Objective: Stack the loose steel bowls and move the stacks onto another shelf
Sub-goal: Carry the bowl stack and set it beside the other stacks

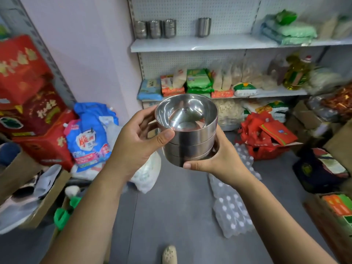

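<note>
- Fingers (150,113) of left hand (137,143): curled round far left side of stack of three steel bowls (190,143); thumb pressed flat against near wall of top bowl, just under rim.
- Right hand (222,162): cupped round lower right side of same stack; thumb laid along bottom bowl's lower edge; remaining fingers hidden behind steel.
- Both hands grasping, one on each side of load.
- Stack condition: bowls nested, mouths up, tipped slightly toward camera, polished interior of top bowl in view.
- Stack location: held in mid-air at middle of view, above grey floor (171,206), in front of white pegboard shelving and apart from it.
- Upper shelf (190,44): three steel stacks (154,28) side by side at left end; single steel vessel (204,26) standing apart to their right; pale green packets (289,31) piled at right end.
- Lower shelf (276,93): rows of food packets, green ones (199,80) among them; yellow oil bottle (297,73) toward right.
- Left side: red cartons (22,73) stacked; blue detergent bags (89,141) leaning against them.
- Right side: red bags (266,134) heaped in open carton.
- Floor below stack: clear wrapped pack of white-capped bottles (228,206); beige perforated shoe (169,254) at bottom edge.
</note>
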Available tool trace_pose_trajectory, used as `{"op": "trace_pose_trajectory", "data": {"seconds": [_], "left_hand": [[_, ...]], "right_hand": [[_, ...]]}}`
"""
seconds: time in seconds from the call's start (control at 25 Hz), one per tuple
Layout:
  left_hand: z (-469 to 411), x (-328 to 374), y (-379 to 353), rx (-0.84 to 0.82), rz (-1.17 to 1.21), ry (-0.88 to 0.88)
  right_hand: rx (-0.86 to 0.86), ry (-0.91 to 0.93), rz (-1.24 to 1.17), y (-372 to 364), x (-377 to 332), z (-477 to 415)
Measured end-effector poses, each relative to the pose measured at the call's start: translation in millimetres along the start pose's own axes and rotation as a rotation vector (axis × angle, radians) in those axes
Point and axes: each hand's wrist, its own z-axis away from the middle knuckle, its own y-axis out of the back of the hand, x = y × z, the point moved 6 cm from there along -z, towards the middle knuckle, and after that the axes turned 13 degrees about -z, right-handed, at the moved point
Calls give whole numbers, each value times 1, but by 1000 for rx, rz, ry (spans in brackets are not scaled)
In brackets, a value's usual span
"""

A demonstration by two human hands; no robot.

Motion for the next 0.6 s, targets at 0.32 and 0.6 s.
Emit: {"op": "trace_pose_trajectory", "data": {"seconds": [0.32, 0.6], "left_hand": [[-171, -43, 29, -105, -72, -32], [-291, -100, 10, -117, -109, 42]], "right_hand": [[120, 12, 7, 15, 24, -151], [109, -29, 65, 68, 67, -260]]}}
